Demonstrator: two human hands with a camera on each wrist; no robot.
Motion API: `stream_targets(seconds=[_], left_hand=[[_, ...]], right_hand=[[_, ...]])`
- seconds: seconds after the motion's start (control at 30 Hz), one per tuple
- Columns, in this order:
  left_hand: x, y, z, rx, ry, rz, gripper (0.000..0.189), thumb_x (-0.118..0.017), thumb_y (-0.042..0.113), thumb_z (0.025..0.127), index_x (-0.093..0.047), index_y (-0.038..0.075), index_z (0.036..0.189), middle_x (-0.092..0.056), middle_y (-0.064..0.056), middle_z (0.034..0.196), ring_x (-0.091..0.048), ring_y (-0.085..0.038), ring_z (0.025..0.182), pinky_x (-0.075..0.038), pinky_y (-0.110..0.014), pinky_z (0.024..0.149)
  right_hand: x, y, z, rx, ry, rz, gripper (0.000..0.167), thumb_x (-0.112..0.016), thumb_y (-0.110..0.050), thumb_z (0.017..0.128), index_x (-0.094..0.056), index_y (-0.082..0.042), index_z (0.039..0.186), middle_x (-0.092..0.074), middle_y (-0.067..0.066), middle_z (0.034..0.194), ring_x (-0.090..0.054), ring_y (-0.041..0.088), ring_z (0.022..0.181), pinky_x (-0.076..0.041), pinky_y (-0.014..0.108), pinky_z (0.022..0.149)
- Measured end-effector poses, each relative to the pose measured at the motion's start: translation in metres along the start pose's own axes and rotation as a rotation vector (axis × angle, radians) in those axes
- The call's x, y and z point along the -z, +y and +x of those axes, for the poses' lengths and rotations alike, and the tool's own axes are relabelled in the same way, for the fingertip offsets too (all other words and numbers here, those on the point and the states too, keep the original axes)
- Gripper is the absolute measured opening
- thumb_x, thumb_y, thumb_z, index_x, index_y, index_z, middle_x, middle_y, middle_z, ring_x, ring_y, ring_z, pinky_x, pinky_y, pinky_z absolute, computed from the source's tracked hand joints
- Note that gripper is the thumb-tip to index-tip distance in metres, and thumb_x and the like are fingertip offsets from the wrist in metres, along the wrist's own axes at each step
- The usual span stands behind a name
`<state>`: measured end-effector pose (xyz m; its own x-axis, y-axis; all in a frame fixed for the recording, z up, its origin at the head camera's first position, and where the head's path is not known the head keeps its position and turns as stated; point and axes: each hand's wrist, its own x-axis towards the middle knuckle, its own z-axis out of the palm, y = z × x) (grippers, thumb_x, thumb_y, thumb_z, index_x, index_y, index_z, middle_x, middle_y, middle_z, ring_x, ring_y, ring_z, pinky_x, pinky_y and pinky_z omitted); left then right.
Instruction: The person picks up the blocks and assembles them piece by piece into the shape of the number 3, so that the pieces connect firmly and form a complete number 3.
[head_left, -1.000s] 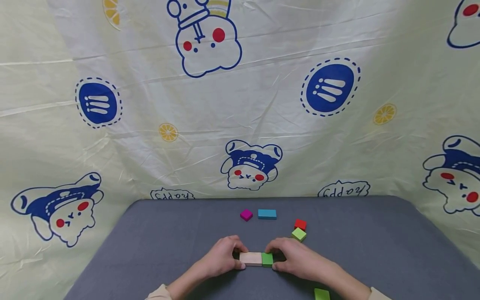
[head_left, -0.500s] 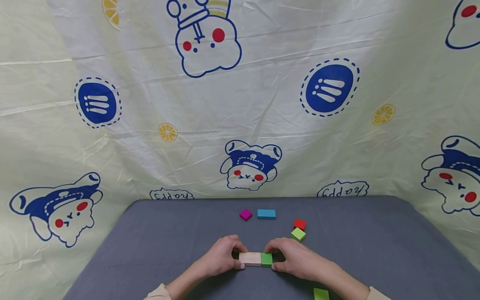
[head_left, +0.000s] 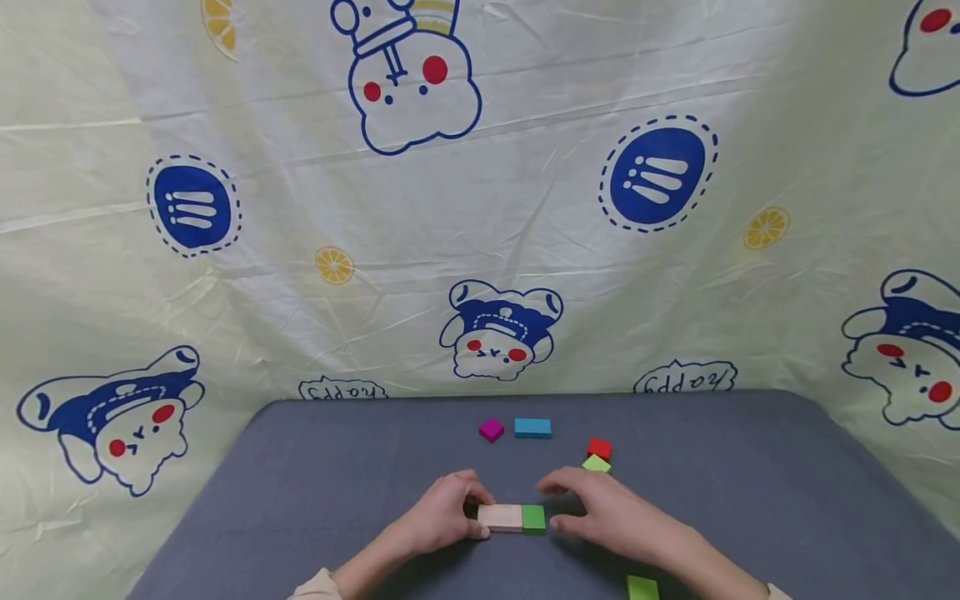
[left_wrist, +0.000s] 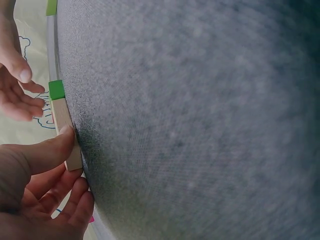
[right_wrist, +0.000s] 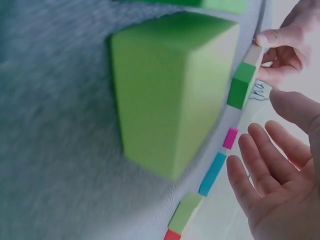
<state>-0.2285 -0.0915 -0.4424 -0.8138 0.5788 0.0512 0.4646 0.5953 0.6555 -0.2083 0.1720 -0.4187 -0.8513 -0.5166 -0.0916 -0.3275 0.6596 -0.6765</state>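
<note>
Crosswise on the surface (head_left: 337,467), pinched by the left hand (head_left: 442,517), lies the pale block (head_left: 501,517), long axis left to right (green block (head_left: 533,519) touching its right end); the right hand (head_left: 611,512) is free.

The person's left hand (head_left: 444,514) pinches between thumb and fingers; the right hand (head_left: 606,510) (thumb spread from its relaxed fingers) faces it. Both forearms (head_left: 378,557) angle inward.
</note>
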Motion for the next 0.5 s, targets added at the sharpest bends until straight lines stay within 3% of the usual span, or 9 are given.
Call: stream_targets(seconds=[0.5], left_hand=[[-0.001,0.0,0.0,0.012,-0.013,0.014,0.023,-0.085,0.007,0.073,-0.076,0.008,0.095,-0.055,0.012,0.082,-0.052,-0.005,0.078,-0.042,-0.023,0.074]], right_hand=[[0.015,0.01,-0.045,0.025,0.024,0.005,0.039,-0.074,-0.028,0.088,-0.063,-0.014,0.123,-0.064,-0.001,0.116,-0.059,0.028,0.107,-0.048,0.052,0.088]])
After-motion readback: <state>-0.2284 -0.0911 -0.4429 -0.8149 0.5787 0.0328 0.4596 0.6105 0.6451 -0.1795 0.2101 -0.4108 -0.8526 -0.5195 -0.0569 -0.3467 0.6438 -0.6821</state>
